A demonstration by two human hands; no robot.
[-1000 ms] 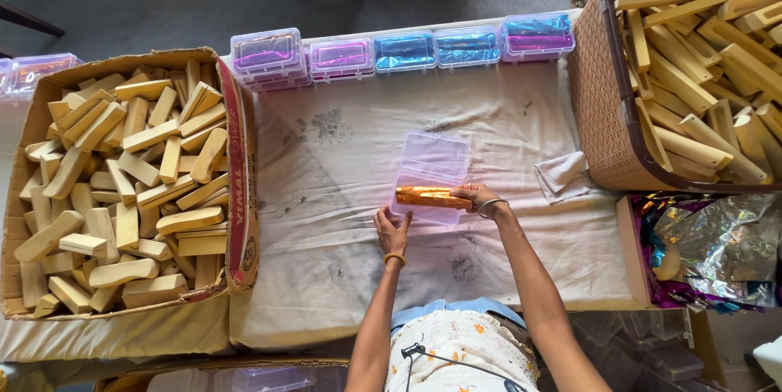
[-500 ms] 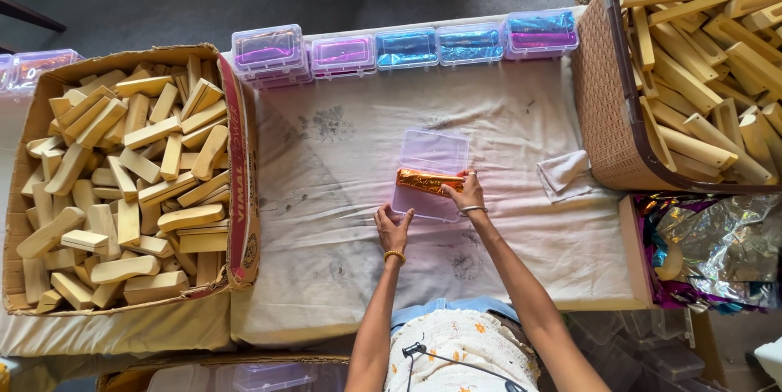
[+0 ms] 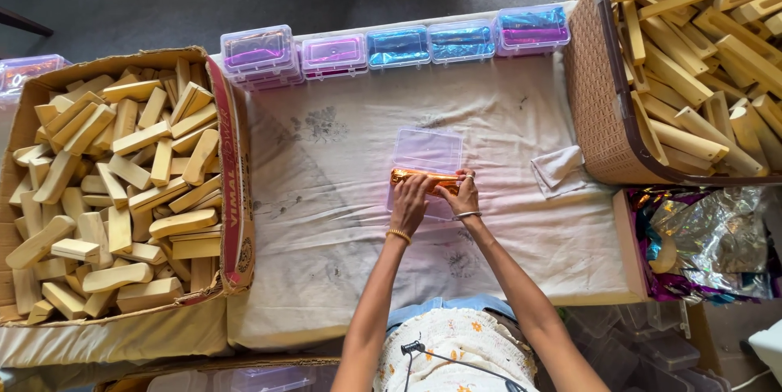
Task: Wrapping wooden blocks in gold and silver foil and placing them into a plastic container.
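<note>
A block wrapped in shiny orange-gold foil (image 3: 417, 176) lies across an open clear plastic box (image 3: 428, 153) on the white cloth (image 3: 342, 221). My left hand (image 3: 410, 203) grips the wrapped block from the near side, fingers curled over it. My right hand (image 3: 462, 193) holds its right end, a ring and a bangle showing. The box lid stands open toward the far side.
A cardboard box (image 3: 232, 196) of bare wooden blocks stands at the left. A woven basket (image 3: 595, 107) of more blocks sits at the right. Several small plastic cases (image 3: 391, 46) line the far edge. A folded white cloth (image 3: 560, 170) and crumpled foil sheets (image 3: 709, 241) lie right.
My left hand has moved up from the cloth onto the wrapped block. The block now lies across the clear box with both hands on it.
</note>
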